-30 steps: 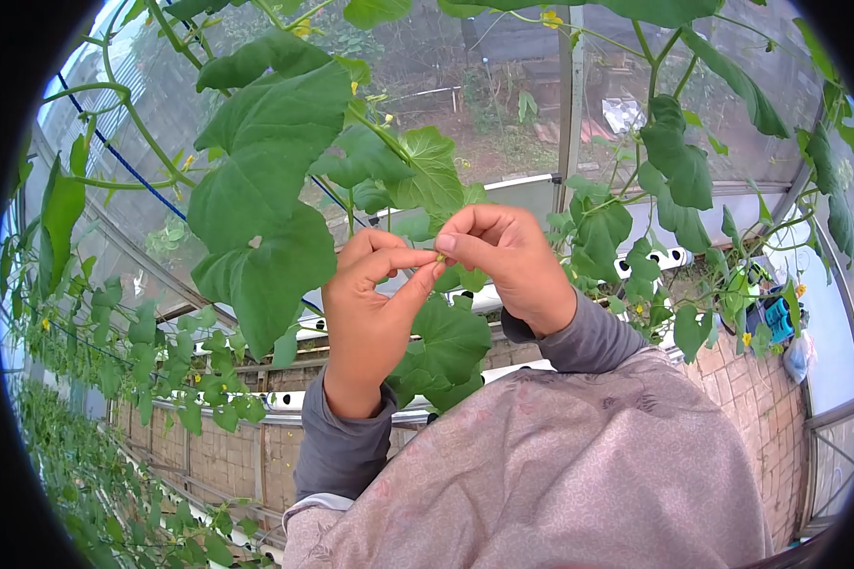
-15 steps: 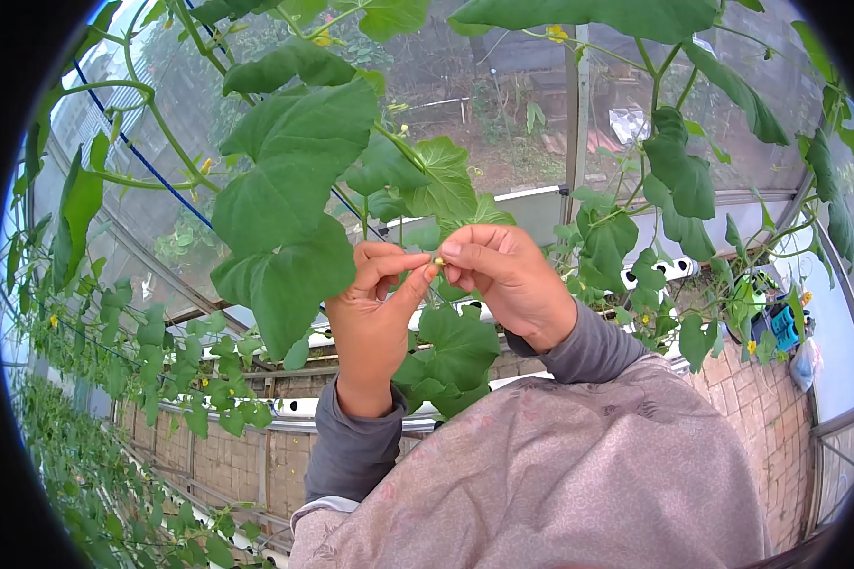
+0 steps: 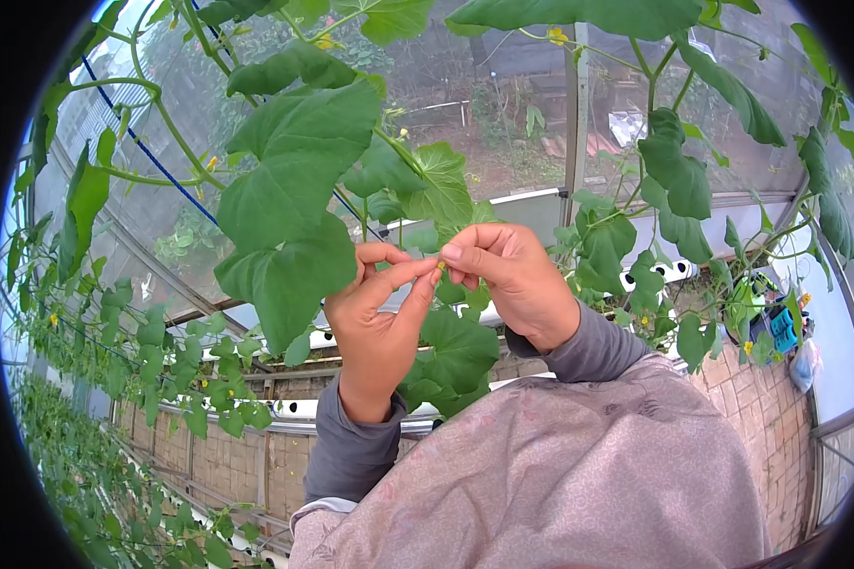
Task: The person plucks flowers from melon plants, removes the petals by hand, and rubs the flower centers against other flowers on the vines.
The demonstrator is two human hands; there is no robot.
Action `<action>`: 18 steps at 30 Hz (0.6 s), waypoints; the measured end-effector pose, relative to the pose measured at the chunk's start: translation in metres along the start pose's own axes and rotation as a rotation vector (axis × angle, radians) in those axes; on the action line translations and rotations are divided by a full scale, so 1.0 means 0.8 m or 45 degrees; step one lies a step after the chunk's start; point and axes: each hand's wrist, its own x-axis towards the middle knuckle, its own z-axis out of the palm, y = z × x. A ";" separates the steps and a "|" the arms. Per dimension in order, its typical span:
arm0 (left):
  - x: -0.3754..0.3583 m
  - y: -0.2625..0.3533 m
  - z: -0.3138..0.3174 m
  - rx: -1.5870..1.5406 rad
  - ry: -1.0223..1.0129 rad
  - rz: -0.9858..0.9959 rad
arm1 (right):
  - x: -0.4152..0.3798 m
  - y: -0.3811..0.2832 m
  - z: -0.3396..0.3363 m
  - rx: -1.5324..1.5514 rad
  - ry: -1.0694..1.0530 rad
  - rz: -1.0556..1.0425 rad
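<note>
My left hand (image 3: 378, 318) and my right hand (image 3: 514, 275) meet at the middle of the view, fingertips touching. Between their pinched thumbs and forefingers is a small yellow flower (image 3: 441, 266), mostly covered by the fingers, so its exact shape is hard to make out. A large green leaf (image 3: 294, 190) hangs just left of my left hand. Behind my hands grows a lighter leaf (image 3: 438, 185), and a broad leaf (image 3: 451, 356) sits below them.
A blue rope (image 3: 147, 147) slants down through the vines at left. White growing pipes (image 3: 299, 409) with holes run behind the plants. A mesh wall with a metal post (image 3: 576, 123) stands ahead. At right, a teal basket (image 3: 783, 329) and a plastic bag (image 3: 806, 365) rest by the brick floor.
My left fingers have shifted slightly, the forefinger now stretched straighter against the right fingertips. The small yellow flower is more covered than before. My right hand has barely moved.
</note>
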 end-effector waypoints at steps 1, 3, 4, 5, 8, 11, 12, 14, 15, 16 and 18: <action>0.000 0.001 0.000 0.035 0.007 0.048 | 0.000 0.000 0.001 -0.002 -0.006 0.002; -0.002 0.001 -0.001 0.054 0.018 0.067 | -0.001 0.002 0.002 0.006 -0.017 0.004; -0.002 0.001 -0.001 0.073 0.027 0.087 | -0.001 0.003 0.002 0.016 -0.027 0.005; -0.003 -0.001 -0.001 0.073 0.027 0.085 | -0.001 0.005 0.003 0.016 -0.027 0.006; -0.007 -0.002 -0.003 0.213 0.048 0.137 | -0.001 0.008 0.004 0.057 -0.053 0.001; -0.011 0.000 -0.001 0.397 0.040 0.181 | -0.002 0.008 0.008 0.162 -0.068 0.058; -0.012 -0.005 0.001 0.392 0.091 0.230 | -0.003 0.008 0.009 0.225 -0.069 0.123; -0.015 -0.011 0.003 0.387 0.143 0.281 | -0.003 0.010 0.011 0.287 -0.071 0.187; -0.016 -0.013 0.003 0.392 0.145 0.290 | -0.003 0.011 0.012 0.358 -0.070 0.242; -0.017 -0.014 0.003 0.397 0.149 0.300 | -0.003 0.012 0.013 0.427 -0.070 0.297; -0.020 -0.014 0.005 0.393 0.160 0.287 | -0.004 0.012 0.013 0.456 -0.077 0.334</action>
